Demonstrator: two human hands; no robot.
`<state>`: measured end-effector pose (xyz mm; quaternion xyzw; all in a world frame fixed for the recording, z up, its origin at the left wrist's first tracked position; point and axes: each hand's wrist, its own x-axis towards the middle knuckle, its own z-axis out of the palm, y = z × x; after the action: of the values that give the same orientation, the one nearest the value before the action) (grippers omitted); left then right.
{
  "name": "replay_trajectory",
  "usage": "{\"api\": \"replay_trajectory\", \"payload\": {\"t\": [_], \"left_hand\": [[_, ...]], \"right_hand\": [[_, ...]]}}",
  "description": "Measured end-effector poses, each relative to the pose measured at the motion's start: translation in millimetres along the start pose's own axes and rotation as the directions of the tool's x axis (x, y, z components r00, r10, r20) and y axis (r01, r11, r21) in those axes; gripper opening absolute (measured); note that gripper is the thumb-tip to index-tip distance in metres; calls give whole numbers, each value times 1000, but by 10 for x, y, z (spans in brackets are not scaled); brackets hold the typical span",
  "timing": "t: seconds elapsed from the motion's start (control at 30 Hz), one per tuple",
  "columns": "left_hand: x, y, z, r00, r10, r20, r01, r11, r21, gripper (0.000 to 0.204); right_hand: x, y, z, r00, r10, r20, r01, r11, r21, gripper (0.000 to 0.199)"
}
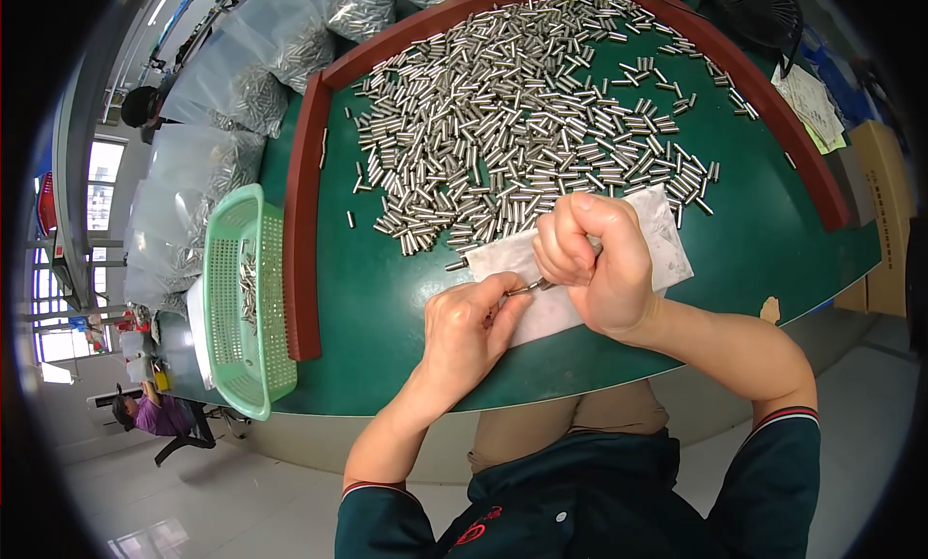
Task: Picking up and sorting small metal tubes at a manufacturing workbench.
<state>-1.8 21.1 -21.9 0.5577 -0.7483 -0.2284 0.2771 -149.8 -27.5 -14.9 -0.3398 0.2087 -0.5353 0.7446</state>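
Observation:
My left hand pinches a small metal pin between thumb and forefinger, just above a white cloth lying on the green table. My right hand is curled into a fist right beside it, gripping what looks like more pins, and it touches the same pin's far end. A large heap of short shiny metal pins spreads over the table beyond both hands.
A red raised border frames the table's left and far sides. A green plastic basket with a few pins stands at the left edge. Clear bags of pins pile up at far left. A black fan and papers sit at right.

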Motion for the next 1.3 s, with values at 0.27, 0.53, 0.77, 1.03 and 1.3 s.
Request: {"api": "replay_trajectory", "payload": {"t": [0.27, 0.53, 0.77, 1.03, 1.3], "left_hand": [[3, -42, 11, 1000, -1, -3, 1, 999, -32, 10], [22, 12, -4, 1000, 14, -9, -14, 1000, -18, 10], [-41, 22, 1, 996, -84, -15, 82, 992, -93, 12], [-4, 73, 1, 1000, -1, -6, 1, 996, 86, 18], [12, 28, 42, 992, 106, -64, -100, 990, 101, 14]], "right_hand": [[-21, 47, 10, 999, -44, 23, 45, 997, -70, 37], [-33, 76, 50, 993, -110, 37, 116, 974, -195, 38], [3, 6, -5, 998, -63, 15, 64, 993, -103, 37], [31, -24, -28, 997, -72, -27, 71, 997, -35, 38], [35, -11, -19, 999, -2, -49, 4, 999, 38, 38]]}}
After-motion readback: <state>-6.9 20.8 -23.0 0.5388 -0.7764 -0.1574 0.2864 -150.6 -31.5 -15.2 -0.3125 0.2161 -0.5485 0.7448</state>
